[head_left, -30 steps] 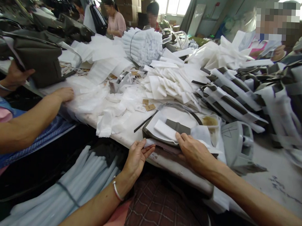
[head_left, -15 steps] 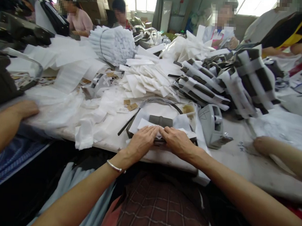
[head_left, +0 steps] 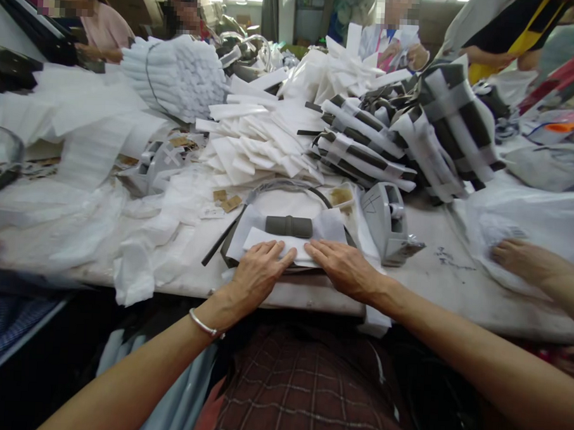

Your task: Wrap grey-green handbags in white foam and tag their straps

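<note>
In front of me on the table lies a dark grey-brown handbag (head_left: 289,226), mostly covered by white sheets, with its wrapped handle arched behind it. A folded white foam sheet (head_left: 262,237) lies across its near side. My left hand (head_left: 262,264) rests on that sheet with fingers stretched out, palm down. Beside it, my right hand (head_left: 342,263) presses on the sheet's right part, fingers also extended. Neither hand is wrapped round anything. A dark strap (head_left: 219,240) sticks out at the bag's left.
A grey tape dispenser (head_left: 386,225) stands to the right of the bag. Behind are piled white foam strips (head_left: 252,147) and several wrapped dark bags (head_left: 365,158). A bundle of foam rods (head_left: 174,77) sits back left. A co-worker's hand (head_left: 513,256) touches clear plastic at right.
My hands have moved apart along the folded sheet, and more of it shows between them. The view has shifted slightly right. The co-worker's hand at right has moved onto the plastic.
</note>
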The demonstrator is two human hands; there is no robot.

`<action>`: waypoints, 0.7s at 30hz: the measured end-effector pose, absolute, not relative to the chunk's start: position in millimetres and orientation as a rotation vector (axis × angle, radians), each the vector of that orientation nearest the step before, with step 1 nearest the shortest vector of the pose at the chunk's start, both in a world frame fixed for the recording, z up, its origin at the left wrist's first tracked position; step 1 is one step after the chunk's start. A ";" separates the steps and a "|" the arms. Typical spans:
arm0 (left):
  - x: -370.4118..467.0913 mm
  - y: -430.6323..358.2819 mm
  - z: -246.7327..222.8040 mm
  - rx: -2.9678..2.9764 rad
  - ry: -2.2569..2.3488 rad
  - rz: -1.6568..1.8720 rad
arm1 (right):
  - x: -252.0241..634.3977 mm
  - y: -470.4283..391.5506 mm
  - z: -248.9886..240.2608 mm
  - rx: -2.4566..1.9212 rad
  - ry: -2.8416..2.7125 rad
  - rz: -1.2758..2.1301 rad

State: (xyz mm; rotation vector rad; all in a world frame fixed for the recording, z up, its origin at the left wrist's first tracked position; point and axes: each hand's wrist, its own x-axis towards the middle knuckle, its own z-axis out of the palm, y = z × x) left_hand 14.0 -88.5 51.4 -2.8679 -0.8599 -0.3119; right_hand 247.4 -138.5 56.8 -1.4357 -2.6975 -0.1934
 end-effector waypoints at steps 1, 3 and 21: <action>16.3 -89.5 49.6 -2.863 -0.821 -0.323 | 247.0 -140.5 51.0 -1.433 -2.657 -0.250; 19.6 -93.2 42.3 -2.845 -0.762 -0.373 | 245.2 -144.6 42.2 -1.448 -2.576 -0.344; 31.8 -100.0 22.2 -2.652 -0.663 -0.287 | 237.9 -150.1 49.5 -1.553 -2.582 -0.368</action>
